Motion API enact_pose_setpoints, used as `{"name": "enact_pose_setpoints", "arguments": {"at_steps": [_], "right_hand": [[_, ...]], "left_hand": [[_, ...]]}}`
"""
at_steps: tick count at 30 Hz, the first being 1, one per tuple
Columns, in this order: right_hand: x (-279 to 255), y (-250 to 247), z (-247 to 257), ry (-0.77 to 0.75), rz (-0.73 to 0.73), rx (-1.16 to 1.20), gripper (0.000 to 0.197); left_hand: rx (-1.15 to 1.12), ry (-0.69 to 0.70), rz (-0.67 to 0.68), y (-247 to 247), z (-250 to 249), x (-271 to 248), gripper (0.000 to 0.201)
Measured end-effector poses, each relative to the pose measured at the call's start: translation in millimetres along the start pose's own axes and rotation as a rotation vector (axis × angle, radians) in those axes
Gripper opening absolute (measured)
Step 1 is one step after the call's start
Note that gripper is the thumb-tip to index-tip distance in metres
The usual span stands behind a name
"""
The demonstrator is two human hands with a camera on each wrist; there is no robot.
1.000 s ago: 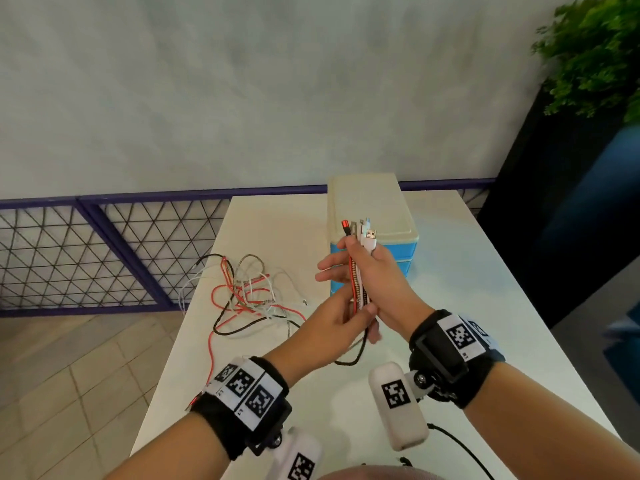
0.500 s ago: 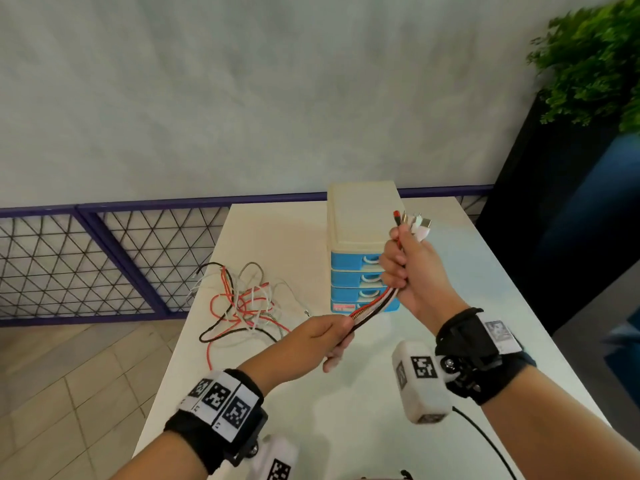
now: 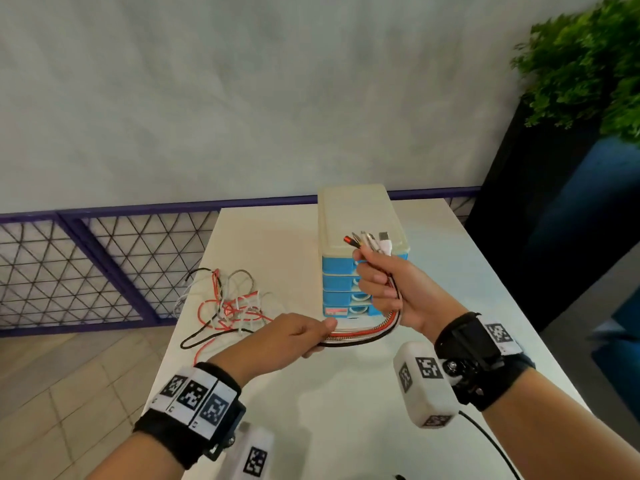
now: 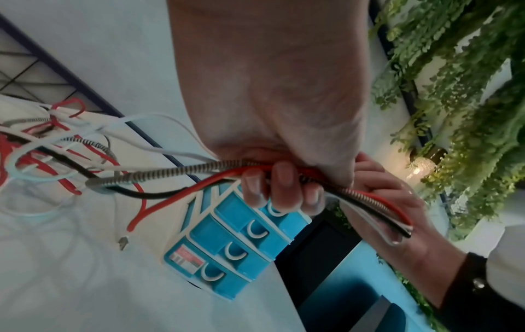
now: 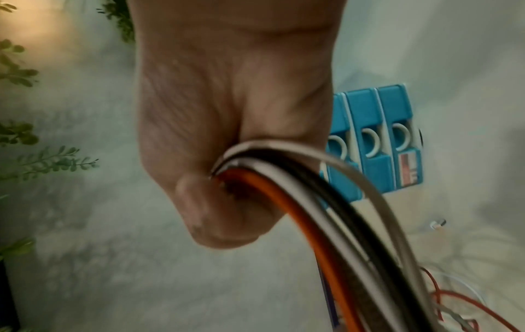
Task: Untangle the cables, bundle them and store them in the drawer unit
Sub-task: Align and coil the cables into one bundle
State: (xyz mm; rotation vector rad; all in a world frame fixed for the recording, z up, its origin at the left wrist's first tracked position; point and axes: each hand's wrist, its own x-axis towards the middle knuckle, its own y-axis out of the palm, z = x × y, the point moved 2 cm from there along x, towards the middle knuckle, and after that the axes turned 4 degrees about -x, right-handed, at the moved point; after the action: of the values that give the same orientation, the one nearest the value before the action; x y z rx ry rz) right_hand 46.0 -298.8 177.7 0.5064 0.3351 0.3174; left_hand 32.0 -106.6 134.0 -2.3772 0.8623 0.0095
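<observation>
My right hand (image 3: 384,285) grips a bunch of red, black, white and braided cables (image 3: 367,336) just below their plugs (image 3: 369,241), held upright in front of the drawer unit (image 3: 360,223). My left hand (image 3: 298,336) holds the same cables (image 4: 181,170) lower down, fingers curled round them. Between the hands the cables sag in a curve. Their loose tails lie in a tangled pile (image 3: 228,303) on the white table (image 3: 346,403) to the left. The unit's blue drawers (image 4: 235,244) are closed. In the right wrist view the cables (image 5: 312,202) run out under my fist.
The drawer unit stands at the table's middle back. A purple metal fence (image 3: 86,258) runs behind and left of the table. A dark planter with green foliage (image 3: 588,64) stands at the right. A thin black wire (image 3: 491,445) trails by my right forearm.
My hands have drawn apart along the cables: the left slid down and left toward the pile, the right keeps the plug ends up by the drawer unit. The span between them has lengthened.
</observation>
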Motion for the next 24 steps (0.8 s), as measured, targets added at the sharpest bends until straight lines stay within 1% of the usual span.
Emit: {"name": "enact_pose_setpoints", "arguments": {"at_steps": [2, 3, 5, 7, 9, 12, 14, 18, 21, 24], "right_hand": [[2, 4, -4, -0.012, 0.011, 0.049, 0.015], [3, 5, -6, -0.012, 0.005, 0.022, 0.016], [5, 4, -10, 0.020, -0.015, -0.105, 0.019], [5, 1, -15, 0.084, -0.027, -0.245, 0.023], [5, -1, -23, 0.152, 0.006, -0.316, 0.026], [3, 2, -34, 0.227, 0.071, -0.276, 0.029], [0, 7, -37, 0.242, 0.064, -0.248, 0.031], [-1, 16, -48, 0.188, -0.002, -0.176, 0.029], [2, 17, -56, 0.123, -0.047, -0.123, 0.028], [2, 18, -59, 0.094, -0.056, -0.102, 0.030]], "left_hand": [[-0.009, 0.012, 0.018, 1, -3, 0, 0.052], [0.007, 0.029, 0.017, 0, -3, 0, 0.052], [0.088, 0.065, -0.010, -6, -5, 0, 0.052], [0.205, 0.089, -0.030, -13, -9, 0, 0.054], [0.345, 0.111, -0.034, -18, -16, 2, 0.053], [0.570, 0.132, -0.025, -23, -25, 7, 0.046], [0.663, 0.141, -0.014, -24, -28, 11, 0.046], [0.707, 0.193, -0.049, -24, -30, 17, 0.039], [0.653, 0.191, -0.067, -21, -29, 21, 0.033], [0.608, 0.191, -0.077, -17, -31, 21, 0.031]]}}
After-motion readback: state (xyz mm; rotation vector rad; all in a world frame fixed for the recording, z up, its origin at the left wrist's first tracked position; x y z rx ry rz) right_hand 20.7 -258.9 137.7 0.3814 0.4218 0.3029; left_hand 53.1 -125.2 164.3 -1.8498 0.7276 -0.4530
